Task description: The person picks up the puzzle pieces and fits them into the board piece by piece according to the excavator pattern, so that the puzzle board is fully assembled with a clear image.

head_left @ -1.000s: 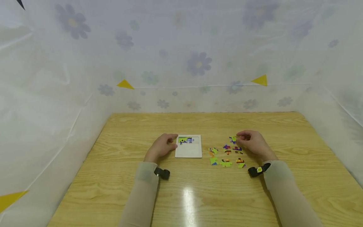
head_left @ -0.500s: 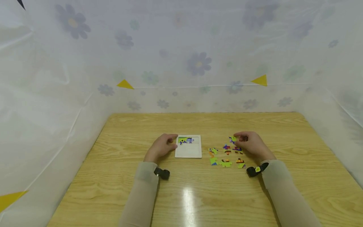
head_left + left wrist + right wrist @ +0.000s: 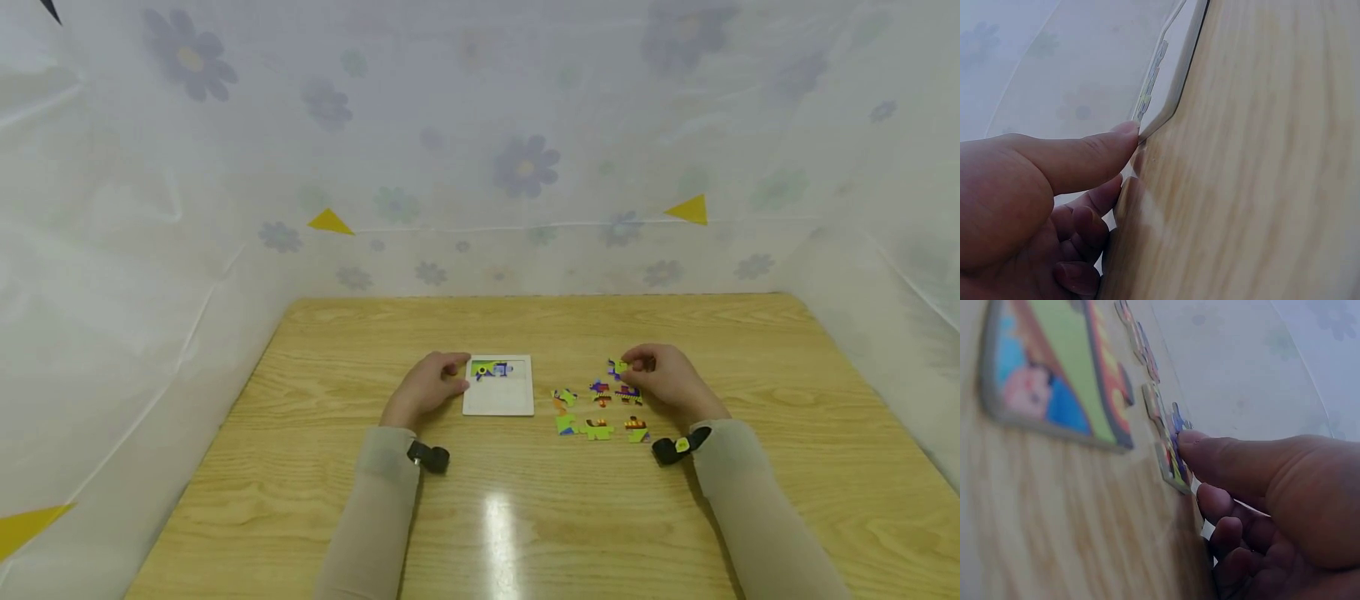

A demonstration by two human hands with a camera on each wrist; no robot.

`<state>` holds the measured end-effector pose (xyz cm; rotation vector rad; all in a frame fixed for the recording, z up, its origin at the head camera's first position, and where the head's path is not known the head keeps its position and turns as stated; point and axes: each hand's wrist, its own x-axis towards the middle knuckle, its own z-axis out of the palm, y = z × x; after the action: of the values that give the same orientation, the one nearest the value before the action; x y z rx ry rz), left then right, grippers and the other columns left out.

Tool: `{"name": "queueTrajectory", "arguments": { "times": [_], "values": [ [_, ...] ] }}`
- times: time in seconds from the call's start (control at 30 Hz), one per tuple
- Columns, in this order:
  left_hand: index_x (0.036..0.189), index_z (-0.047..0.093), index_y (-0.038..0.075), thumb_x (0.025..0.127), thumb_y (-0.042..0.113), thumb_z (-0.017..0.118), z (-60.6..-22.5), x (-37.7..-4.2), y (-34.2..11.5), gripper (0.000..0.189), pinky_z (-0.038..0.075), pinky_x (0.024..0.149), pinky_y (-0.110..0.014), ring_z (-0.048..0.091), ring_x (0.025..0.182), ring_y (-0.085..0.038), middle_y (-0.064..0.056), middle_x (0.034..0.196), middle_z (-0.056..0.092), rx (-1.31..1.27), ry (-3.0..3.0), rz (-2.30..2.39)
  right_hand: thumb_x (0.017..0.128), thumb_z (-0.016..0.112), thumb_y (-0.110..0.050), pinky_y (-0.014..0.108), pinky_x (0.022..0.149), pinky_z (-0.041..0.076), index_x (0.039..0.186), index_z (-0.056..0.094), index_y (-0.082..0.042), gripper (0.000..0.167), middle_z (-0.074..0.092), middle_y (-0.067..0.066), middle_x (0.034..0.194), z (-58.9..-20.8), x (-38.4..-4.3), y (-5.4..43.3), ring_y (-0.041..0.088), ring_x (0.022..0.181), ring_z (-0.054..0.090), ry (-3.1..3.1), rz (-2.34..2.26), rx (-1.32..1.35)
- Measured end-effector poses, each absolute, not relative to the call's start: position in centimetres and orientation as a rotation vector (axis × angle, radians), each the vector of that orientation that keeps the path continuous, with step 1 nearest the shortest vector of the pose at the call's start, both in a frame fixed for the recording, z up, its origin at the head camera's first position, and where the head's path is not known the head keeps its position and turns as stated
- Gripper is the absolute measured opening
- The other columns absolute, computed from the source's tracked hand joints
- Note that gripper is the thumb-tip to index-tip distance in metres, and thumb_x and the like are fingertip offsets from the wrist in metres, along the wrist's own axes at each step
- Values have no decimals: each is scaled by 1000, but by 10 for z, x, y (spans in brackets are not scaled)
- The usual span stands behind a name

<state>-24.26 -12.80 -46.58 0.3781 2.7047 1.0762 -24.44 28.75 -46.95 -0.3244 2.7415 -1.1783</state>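
Observation:
A square white puzzle tray (image 3: pixel 498 400) lies on the table, with joined puzzle pieces (image 3: pixel 492 369) in its upper left. My left hand (image 3: pixel 429 385) holds the tray at its left edge, index finger at the far corner and thumb lower down. In the left wrist view the thumb touches the rim, while the other fingers curl below. To the right, my right hand (image 3: pixel 663 375) pinches a green and purple puzzle piece (image 3: pixel 617 367) between thumb and fingers; the fingertips partly cover it. Just nearer lie a striped piece (image 3: pixel 628 395) and a purple-red piece (image 3: pixel 600 392).
More loose pieces, including a green one (image 3: pixel 597 430), a red-yellow one (image 3: pixel 636 429) and a green-blue one (image 3: pixel 566 425), lie right of the tray on the wooden table (image 3: pixel 480 500). White flowered sheeting (image 3: pixel 480 150) encloses the table's back and sides.
My right hand has shifted slightly left and closed its fingertips on the green and purple piece, which has turned a little. The left hand and tray have stayed put.

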Motion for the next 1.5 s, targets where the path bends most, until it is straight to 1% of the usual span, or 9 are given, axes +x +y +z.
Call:
{"name": "queueTrajectory", "arguments": {
  "times": [0.1, 0.23, 0.37, 0.63, 0.77, 0.93, 1.07, 1.33, 1.5],
  "values": [
    [142, 57, 15, 94, 16, 69, -464, -241, -128, 49, 44, 94, -44, 53, 105, -23, -6, 116, 59, 381, 2703, 1091, 94, 70, -18, 40, 76, 44, 120, 64, 0, 32, 59, 10, 97, -468, -244, 287, 25, 84, 51, 2739, -1174, -306],
    [141, 57, 13, 94, 15, 70, -462, -240, -128, 49, 43, 94, -45, 53, 105, -25, -8, 115, 59, 389, 2706, 1100, 92, 72, -26, 39, 79, 46, 121, 66, 0, 39, 61, 11, 103, -463, -241, 287, 24, 90, 54, 2715, -1200, -272],
    [141, 57, 13, 94, 15, 70, -462, -240, -128, 49, 43, 93, -44, 52, 103, -24, -8, 114, 59, 382, 2708, 1097, 92, 73, -30, 40, 82, 48, 123, 66, 0, 44, 63, 12, 106, -459, -240, 289, 25, 94, 57, 2696, -1223, -263],
    [141, 57, 15, 94, 17, 69, -463, -240, -124, 49, 44, 91, -43, 52, 101, -22, -6, 113, 59, 389, 2717, 1081, 93, 70, -34, 40, 82, 48, 124, 65, -1, 46, 64, 11, 105, -459, -240, 292, 24, 93, 59, 2713, -1198, -274],
    [141, 57, 14, 94, 16, 70, -461, -241, -123, 48, 44, 90, -43, 52, 100, -23, -6, 112, 59, 395, 2719, 1077, 93, 70, -35, 39, 78, 48, 124, 66, -2, 46, 64, 9, 101, -455, -239, 284, 24, 89, 58, 2739, -1190, -300],
    [141, 57, 15, 94, 17, 69, -461, -241, -123, 48, 44, 91, -42, 52, 102, -23, -7, 113, 59, 394, 2725, 1068, 93, 71, -33, 35, 67, 48, 121, 69, -4, 41, 62, 6, 92, -448, -240, 264, 24, 81, 55, 2771, -1192, -412],
    [141, 57, 15, 94, 17, 69, -461, -240, -123, 49, 44, 91, -43, 52, 102, -23, -7, 114, 59, 389, 2716, 1075, 93, 71, -32, 35, 61, 47, 120, 70, -6, 37, 61, 5, 90, -441, -241, 245, 24, 76, 54, 2768, -1200, -479],
    [142, 57, 15, 94, 17, 69, -462, -241, -122, 49, 43, 88, -42, 50, 99, -22, -6, 112, 58, 389, 2715, 1072, 92, 72, -28, 33, 59, 45, 116, 72, -6, 32, 61, 3, 85, -444, -248, 214, 21, 71, 53, 2755, -1188, -578],
    [141, 57, 15, 94, 17, 70, -462, -240, -121, 49, 43, 88, -41, 50, 98, -22, -6, 111, 57, 395, 2714, 1078, 92, 73, -26, 34, 57, 44, 116, 72, -8, 30, 60, 4, 85, -447, -250, 194, 22, 69, 51, 2691, -1204, -538]
  ]
}}
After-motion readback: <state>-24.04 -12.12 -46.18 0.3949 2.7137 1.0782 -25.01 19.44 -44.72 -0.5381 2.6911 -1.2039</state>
